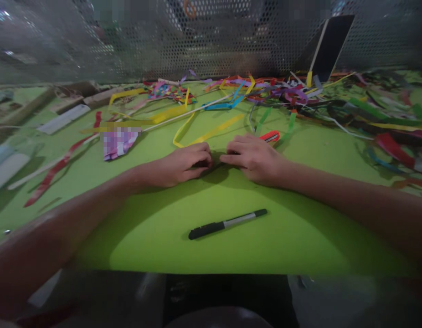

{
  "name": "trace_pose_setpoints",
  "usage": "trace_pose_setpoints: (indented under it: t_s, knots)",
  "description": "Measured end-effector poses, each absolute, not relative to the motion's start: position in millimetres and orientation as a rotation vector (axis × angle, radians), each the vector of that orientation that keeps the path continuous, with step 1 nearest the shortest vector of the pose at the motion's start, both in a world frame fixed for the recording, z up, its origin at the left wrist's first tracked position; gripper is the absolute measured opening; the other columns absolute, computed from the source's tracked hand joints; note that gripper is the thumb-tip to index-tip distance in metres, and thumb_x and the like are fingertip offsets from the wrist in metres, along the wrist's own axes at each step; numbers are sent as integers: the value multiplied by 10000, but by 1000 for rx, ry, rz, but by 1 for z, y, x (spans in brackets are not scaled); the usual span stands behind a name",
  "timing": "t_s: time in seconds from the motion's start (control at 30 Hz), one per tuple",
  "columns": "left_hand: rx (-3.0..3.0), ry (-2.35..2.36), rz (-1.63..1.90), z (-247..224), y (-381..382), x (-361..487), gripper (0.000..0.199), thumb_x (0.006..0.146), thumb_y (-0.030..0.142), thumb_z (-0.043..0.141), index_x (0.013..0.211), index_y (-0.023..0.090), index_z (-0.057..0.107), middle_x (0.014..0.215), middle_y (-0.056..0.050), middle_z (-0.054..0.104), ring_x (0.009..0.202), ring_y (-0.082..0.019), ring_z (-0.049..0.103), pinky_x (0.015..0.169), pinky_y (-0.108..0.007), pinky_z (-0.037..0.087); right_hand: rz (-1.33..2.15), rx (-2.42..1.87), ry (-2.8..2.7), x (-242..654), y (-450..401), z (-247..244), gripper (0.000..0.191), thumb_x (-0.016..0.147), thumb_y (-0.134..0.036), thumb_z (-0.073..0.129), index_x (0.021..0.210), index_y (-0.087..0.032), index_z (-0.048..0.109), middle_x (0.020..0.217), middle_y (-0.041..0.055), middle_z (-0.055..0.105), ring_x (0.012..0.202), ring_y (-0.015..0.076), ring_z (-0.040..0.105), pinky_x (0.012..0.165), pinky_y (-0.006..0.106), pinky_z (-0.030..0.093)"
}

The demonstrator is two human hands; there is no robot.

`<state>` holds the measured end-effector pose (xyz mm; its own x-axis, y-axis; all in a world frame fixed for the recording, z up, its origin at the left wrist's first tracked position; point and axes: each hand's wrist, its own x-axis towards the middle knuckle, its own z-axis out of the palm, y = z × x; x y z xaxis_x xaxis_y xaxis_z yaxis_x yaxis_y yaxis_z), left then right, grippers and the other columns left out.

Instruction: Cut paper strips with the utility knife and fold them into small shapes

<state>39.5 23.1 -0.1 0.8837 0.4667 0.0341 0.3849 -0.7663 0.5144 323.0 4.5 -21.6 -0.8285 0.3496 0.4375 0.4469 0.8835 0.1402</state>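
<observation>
Head camera: I look forward and down over a green tabletop (156, 257), with a perforated metal panel (211, 54) behind it.
Coloured strips: a loose tangle of coloured strips (289, 94) lies along the far side, well beyond the hands.
Right hand (257, 157): low over the middle of the table, fingers bent and pointing left; I can't tell whether they pinch anything.
Left hand (185, 163): just beside the right, fingers curled in; whether something sits in them I can't make out, since the gap is too dark.
Yellow strip (219, 129): bent, lying just beyond both hands; I judge it light, thin and easily creased, best pinched flat near one end.
Pen (228, 223): on the table on the near side of the hands, touching neither; I expect it to be light and stiff, smooth enough to roll, so I favour a mid-barrel hold.
Red-orange item (270, 136): just beyond the right hand, partly hidden by it; it looks stiff, and its exposed end seems the easiest place to take hold.
</observation>
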Motion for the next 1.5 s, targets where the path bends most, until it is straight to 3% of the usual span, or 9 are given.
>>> trace_pose_setpoints:
  t_s: [0.17, 0.4, 0.9, 1.5]
  knots:
    - [2555, 640, 198, -1, 24, 40, 173, 1077, 272, 470, 1075, 184, 619, 1127, -115, 613, 1042, -245, 607, 968, -390, 519, -343, -590, -2583, 326, 4, -21, 401, 975, 15, 475, 1150, -128, 806, 949, 93, 673, 902, 233, 518, 787, 371, 356]
    - [2544, 619, 217, 1, 23, 40, 155, 1066, 258, 475, 1043, 189, 613, 1120, -116, 623, 1023, -246, 606, 963, -409, 530, -351, -611, -2553, 328, 2, -16, 333, 1039, -55, 502, 1114, -139, 815, 940, 96, 675, 888, 231, 539, 785, 365, 384]
    - [2522, 640, 209, 3, 22, 40, 139, 1048, 242, 506, 1062, 174, 627, 1130, -107, 606, 1026, -229, 604, 965, -372, 510, -345, -681, -2610, 327, -2, -13, 312, 1062, -83, 509, 1141, -157, 802, 953, 91, 676, 903, 225, 546, 802, 358, 390]
    - [2511, 598, 217, 2, 26, 38, 153, 1065, 285, 512, 1052, 187, 628, 1130, -110, 613, 1017, -236, 618, 969, -391, 522, -344, -637, -2676, 325, 4, -17, 418, 1036, -46, 441, 1216, -178, 795, 999, 86, 730, 940, 251, 576, 797, 397, 397]
